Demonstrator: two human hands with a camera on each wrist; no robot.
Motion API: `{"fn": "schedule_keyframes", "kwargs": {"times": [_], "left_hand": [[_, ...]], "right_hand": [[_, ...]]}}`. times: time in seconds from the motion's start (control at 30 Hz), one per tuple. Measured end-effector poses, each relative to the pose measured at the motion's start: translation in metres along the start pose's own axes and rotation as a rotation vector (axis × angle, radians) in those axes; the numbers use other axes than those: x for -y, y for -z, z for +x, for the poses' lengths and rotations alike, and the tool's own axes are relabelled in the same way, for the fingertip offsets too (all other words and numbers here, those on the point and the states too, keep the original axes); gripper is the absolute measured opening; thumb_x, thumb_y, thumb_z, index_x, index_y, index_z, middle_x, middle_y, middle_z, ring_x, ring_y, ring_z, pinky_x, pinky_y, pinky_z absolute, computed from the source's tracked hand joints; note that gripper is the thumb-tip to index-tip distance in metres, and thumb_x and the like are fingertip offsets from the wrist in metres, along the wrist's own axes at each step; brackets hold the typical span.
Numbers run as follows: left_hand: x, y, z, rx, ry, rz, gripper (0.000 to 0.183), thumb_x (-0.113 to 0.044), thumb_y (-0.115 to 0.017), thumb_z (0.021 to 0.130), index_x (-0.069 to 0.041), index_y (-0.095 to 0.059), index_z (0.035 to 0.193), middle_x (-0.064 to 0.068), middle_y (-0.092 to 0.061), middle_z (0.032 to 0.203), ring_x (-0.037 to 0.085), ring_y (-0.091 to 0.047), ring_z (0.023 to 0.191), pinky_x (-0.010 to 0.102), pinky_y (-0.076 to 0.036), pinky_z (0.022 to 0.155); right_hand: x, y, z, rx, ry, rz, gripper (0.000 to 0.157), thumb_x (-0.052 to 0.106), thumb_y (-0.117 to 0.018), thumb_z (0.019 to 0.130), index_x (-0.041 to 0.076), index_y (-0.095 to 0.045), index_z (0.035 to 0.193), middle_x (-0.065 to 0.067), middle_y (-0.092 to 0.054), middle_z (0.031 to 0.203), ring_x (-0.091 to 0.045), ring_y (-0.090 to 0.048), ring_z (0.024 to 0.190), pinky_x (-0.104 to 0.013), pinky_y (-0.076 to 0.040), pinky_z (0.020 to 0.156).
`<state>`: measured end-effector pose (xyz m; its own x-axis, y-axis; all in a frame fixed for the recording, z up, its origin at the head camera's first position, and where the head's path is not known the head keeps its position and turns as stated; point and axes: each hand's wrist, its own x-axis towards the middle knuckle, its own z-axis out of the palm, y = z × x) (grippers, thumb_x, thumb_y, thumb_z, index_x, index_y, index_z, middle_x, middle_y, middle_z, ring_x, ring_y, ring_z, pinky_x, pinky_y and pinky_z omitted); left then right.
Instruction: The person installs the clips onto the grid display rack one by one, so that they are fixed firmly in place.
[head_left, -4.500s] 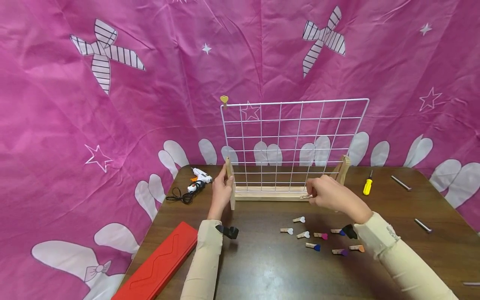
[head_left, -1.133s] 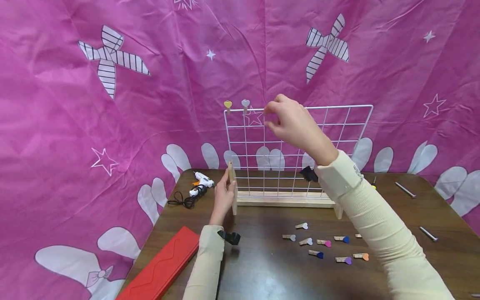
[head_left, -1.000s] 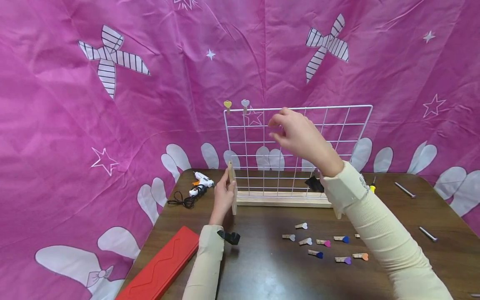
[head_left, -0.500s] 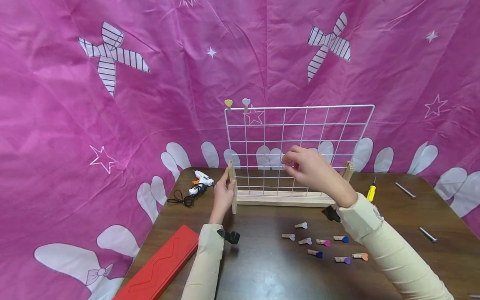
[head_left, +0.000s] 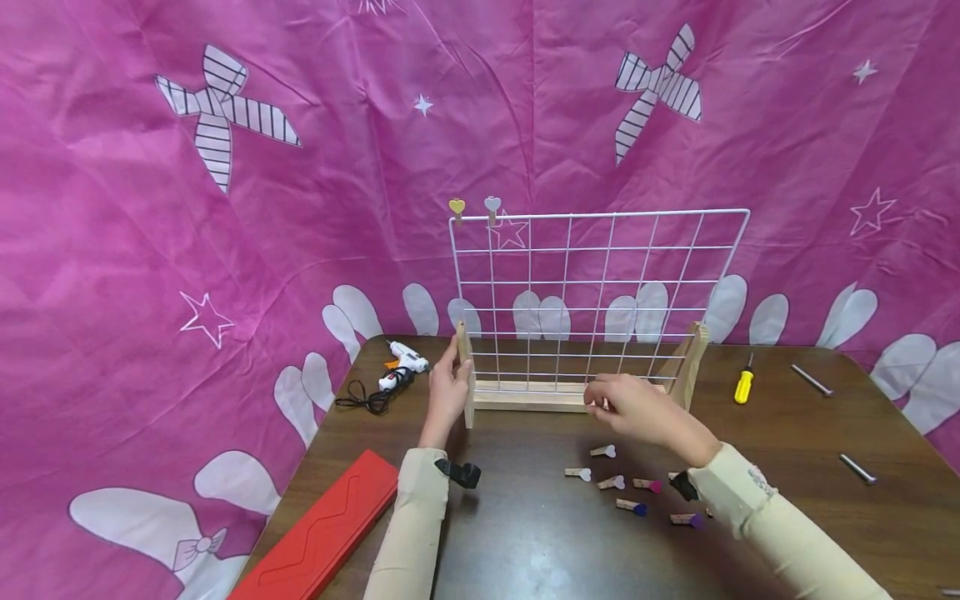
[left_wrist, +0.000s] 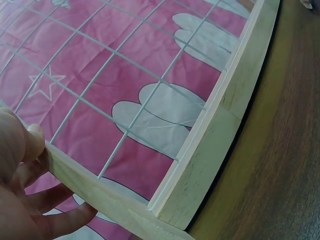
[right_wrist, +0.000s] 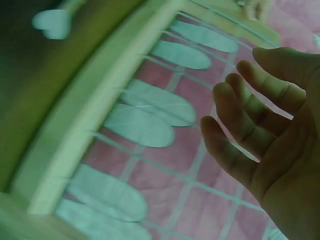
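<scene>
A white wire grid [head_left: 600,214] stands upright in a wooden stand [head_left: 525,402]. My left hand [head_left: 447,392] grips the stand's left upright, with thumb and fingers on either side of it in the left wrist view. On the grid's top wire sit a yellow heart clothespin [head_left: 457,206] and a white heart clothespin [head_left: 492,204]. My right hand [head_left: 637,408] hovers before the stand's base; in the right wrist view its loosely bent fingers hold nothing. Just below it lie several loose heart clothespins, among them a white one [head_left: 603,452], a pink one [head_left: 648,485] and a purple one [head_left: 686,520].
A white glue gun [head_left: 407,357] with a coiled black cord lies at the left. Nearer is a long red box [head_left: 322,525]. To the right are a yellow screwdriver [head_left: 743,387] and metal rods [head_left: 857,468]. A pink patterned cloth hangs behind the table.
A white heart clothespin has appeared on the top wire beside the yellow one. My right hand has left the top wire and come down toward the loose clothespins. The left hand keeps its grip.
</scene>
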<state>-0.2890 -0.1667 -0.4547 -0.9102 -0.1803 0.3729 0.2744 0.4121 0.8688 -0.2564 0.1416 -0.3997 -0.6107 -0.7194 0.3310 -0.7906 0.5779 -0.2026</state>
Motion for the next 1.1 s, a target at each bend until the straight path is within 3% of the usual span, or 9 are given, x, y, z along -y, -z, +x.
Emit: {"fn": "schedule_keyframes", "kwargs": {"times": [0.27,0.43,0.73,1.1], "left_hand": [[0.000,0.001,0.001,-0.023,-0.050,0.005,0.054,-0.005,-0.056,0.091,-0.014,-0.040,0.141,0.019,-0.060,0.117,0.028,-0.059,0.100,0.044,-0.050,0.083],[0.000,0.001,0.001,-0.035,-0.074,0.004,0.054,-0.003,-0.057,0.090,-0.010,-0.040,0.141,0.019,-0.061,0.115,0.027,-0.059,0.100,0.042,-0.048,0.086],[-0.001,0.001,0.000,-0.028,-0.059,-0.008,0.054,-0.003,-0.056,0.090,-0.011,-0.040,0.141,0.021,-0.060,0.117,0.027,-0.059,0.100,0.041,-0.050,0.084],[-0.002,0.000,-0.002,-0.031,-0.056,0.008,0.054,-0.004,-0.057,0.090,-0.010,-0.040,0.141,0.019,-0.061,0.115,0.026,-0.059,0.100,0.041,-0.048,0.087]], "right_hand": [[-0.016,-0.024,-0.020,0.233,-0.083,0.038,0.012,0.005,-0.070,0.074,0.013,-0.062,0.077,0.013,-0.049,0.065,-0.004,-0.044,0.059,-0.024,-0.040,0.052],[-0.017,-0.031,-0.022,0.323,-0.125,0.029,0.017,0.002,-0.071,0.069,0.013,-0.057,0.070,0.011,-0.043,0.059,-0.007,-0.039,0.056,-0.025,-0.034,0.049],[-0.013,-0.039,-0.022,0.337,-0.132,-0.033,0.024,-0.004,-0.069,0.066,0.012,-0.050,0.064,0.008,-0.040,0.061,-0.010,-0.035,0.057,-0.026,-0.032,0.049],[-0.013,-0.048,-0.027,0.310,-0.140,-0.072,0.025,-0.004,-0.067,0.069,0.012,-0.049,0.063,0.008,-0.040,0.063,-0.009,-0.036,0.057,-0.025,-0.033,0.050]]}}
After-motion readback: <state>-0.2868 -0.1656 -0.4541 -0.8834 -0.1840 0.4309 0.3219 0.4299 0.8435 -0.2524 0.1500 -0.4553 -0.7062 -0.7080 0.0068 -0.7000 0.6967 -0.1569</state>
